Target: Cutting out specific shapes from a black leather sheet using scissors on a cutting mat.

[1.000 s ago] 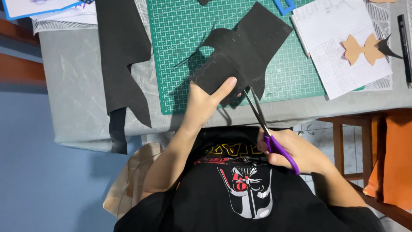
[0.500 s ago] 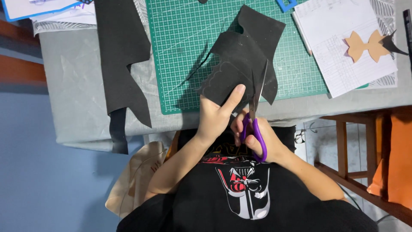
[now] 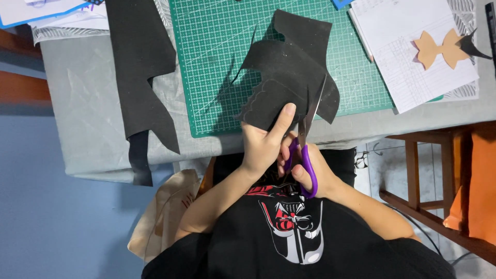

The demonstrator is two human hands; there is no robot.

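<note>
Black foam sheet pinched by left hand fingers; scissors cutting beside thumb.

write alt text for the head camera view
The left hand holds a ragged black sheet above a green gridded cutting mat while the right hand cuts it with purple-handled scissors. A tan bow-shaped cutout lies on white paper.

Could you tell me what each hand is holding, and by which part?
Left hand pinches the black sheet at its lower edge; right hand holds the purple scissors by their handle loops.
</note>
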